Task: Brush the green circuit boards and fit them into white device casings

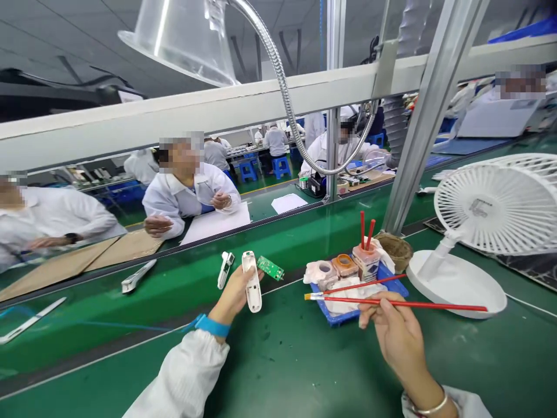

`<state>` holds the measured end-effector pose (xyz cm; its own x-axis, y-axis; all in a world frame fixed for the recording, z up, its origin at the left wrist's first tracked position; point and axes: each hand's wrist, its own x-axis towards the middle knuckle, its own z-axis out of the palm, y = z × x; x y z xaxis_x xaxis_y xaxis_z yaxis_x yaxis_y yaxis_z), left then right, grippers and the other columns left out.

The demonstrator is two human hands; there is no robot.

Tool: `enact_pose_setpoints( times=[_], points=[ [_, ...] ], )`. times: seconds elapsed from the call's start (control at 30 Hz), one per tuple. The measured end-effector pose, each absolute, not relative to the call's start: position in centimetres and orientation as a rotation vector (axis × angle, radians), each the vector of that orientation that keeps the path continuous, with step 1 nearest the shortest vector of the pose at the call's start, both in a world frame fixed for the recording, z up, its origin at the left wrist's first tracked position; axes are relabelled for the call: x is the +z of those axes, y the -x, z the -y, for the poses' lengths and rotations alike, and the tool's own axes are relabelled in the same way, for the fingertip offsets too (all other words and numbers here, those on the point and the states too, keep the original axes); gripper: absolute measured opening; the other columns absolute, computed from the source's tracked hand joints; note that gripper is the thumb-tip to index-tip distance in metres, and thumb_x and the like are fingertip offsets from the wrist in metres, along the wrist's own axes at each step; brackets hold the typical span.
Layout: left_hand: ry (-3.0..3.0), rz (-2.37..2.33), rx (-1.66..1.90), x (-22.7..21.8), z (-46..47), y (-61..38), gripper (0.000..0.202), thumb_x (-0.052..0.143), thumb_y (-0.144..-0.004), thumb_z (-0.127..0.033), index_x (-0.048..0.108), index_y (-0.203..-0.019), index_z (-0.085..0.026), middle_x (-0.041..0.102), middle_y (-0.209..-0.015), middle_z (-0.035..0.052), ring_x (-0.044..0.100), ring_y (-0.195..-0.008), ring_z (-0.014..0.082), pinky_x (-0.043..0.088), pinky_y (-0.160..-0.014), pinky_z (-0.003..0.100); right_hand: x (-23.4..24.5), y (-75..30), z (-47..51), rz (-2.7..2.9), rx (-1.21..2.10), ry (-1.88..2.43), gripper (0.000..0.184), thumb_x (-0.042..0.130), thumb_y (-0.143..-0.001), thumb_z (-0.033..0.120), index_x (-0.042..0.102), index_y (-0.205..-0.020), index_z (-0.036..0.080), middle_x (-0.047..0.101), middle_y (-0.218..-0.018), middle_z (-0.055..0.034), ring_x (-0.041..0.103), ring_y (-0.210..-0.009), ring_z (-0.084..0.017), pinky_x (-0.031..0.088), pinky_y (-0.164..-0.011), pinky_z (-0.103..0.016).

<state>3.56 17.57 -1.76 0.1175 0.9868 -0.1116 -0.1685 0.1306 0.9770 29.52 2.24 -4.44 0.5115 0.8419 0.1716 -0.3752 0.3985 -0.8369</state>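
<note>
My left hand (232, 294) grips a white plastic device casing (253, 284) upright, its lower end resting in my fingers. Just beyond that hand lie a green circuit board (270, 268) and a second white casing part (225, 269), neither touched. My right hand (391, 331) pinches a long red-handled brush (404, 304) with a pale bristle tip (311, 296) pointing left. The brush passes over a blue tray (333, 313). In the tray are a pink-stained cloth roll (321, 274), small orange-lidded jars (344, 266), and a second red brush (365, 284).
A white desk fan (496, 206) stands on the green bench at right, beside a woven basket (395, 252). A white strip part (138, 276) lies at left. A metal-framed shelf rail (187, 116) crosses the view, with co-workers in white coats seated beyond it.
</note>
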Motion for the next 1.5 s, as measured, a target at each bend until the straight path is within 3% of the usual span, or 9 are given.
enact_pose_setpoints(
  times=[0.13, 0.37, 0.53, 0.7, 0.93, 1.3, 1.5],
  points=[
    [-0.871, -1.014, 1.126, -0.8, -11.5, -2.1, 0.022, 0.071, -0.070, -0.022, 0.061, -0.089, -0.017, 0.067, -0.087, 0.0059, 0.065, -0.086, 0.0178, 0.048, -0.092, 0.034, -2.6, -27.7, -1.4, 0.674, 0.851, 0.785, 0.012, 0.064, -0.078, 0.033, 0.058, -0.078, 0.022, 0.066, -0.064, 0.0004, 0.059, -0.047, -0.014, 0.047, -0.046, -0.028],
    [-0.837, -0.942, 0.948, 2.9, -3.8, -3.2, 0.025, 0.070, -0.073, -0.023, 0.063, -0.096, -0.017, 0.065, -0.090, 0.0045, 0.062, -0.082, 0.0149, 0.048, -0.090, 0.033, 1.4, -24.9, 1.9, 1.033, 0.583, 0.800, 0.013, 0.059, -0.081, 0.035, 0.063, -0.079, 0.022, 0.068, -0.070, -0.0028, 0.061, -0.051, -0.016, 0.050, -0.056, -0.035],
    [-0.885, -0.927, 0.928, 4.5, -1.7, -3.0, 0.020, 0.070, -0.072, -0.026, 0.064, -0.089, -0.017, 0.062, -0.085, 0.0030, 0.059, -0.077, 0.0134, 0.048, -0.087, 0.034, 2.7, -23.7, 3.4, 1.235, 0.513, 0.792, 0.008, 0.055, -0.083, 0.025, 0.063, -0.083, 0.025, 0.068, -0.067, -0.0004, 0.062, -0.050, -0.016, 0.050, -0.053, -0.032],
    [-0.921, -0.975, 0.953, 4.8, -0.6, -2.6, 0.021, 0.073, -0.067, -0.028, 0.064, -0.083, -0.018, 0.058, -0.074, -0.0002, 0.055, -0.067, 0.0111, 0.049, -0.076, 0.028, 2.8, -23.4, 4.3, 1.354, 0.434, 0.881, 0.013, 0.053, -0.082, 0.018, 0.063, -0.084, 0.025, 0.069, -0.066, -0.0004, 0.064, -0.055, -0.017, 0.052, -0.057, -0.033],
    [-0.967, -0.956, 0.960, 4.8, 0.6, -2.1, 0.025, 0.074, -0.066, -0.033, 0.063, -0.084, -0.018, 0.060, -0.076, 0.0013, 0.054, -0.067, 0.0120, 0.045, -0.065, 0.023, 2.5, -24.7, 5.7, 1.587, 0.323, 0.816, 0.034, 0.050, -0.078, 0.003, 0.059, -0.101, 0.027, 0.067, -0.074, 0.0004, 0.066, -0.065, -0.018, 0.054, -0.061, -0.035],
    [-0.928, -0.931, 0.967, 5.1, 1.3, -1.8, 0.023, 0.076, -0.064, -0.032, 0.064, -0.079, -0.018, 0.057, -0.070, 0.0003, 0.055, -0.065, 0.0123, 0.047, -0.066, 0.025, 3.4, -25.0, 7.0, 1.590, 0.212, 0.834, 0.032, 0.052, -0.075, 0.003, 0.062, -0.096, 0.026, 0.068, -0.070, -0.0006, 0.065, -0.059, -0.018, 0.054, -0.054, -0.032],
    [-0.861, -0.907, 0.991, 5.4, 1.3, -1.4, 0.015, 0.072, -0.069, -0.025, 0.064, -0.078, -0.017, 0.057, -0.069, -0.0008, 0.056, -0.065, 0.0113, 0.051, -0.075, 0.029, 3.9, -25.6, 5.8, 1.336, 0.236, 0.967, 0.012, 0.054, -0.079, 0.014, 0.062, -0.084, 0.022, 0.067, -0.064, -0.0002, 0.065, -0.060, -0.016, 0.052, -0.058, -0.030]
  ],
)
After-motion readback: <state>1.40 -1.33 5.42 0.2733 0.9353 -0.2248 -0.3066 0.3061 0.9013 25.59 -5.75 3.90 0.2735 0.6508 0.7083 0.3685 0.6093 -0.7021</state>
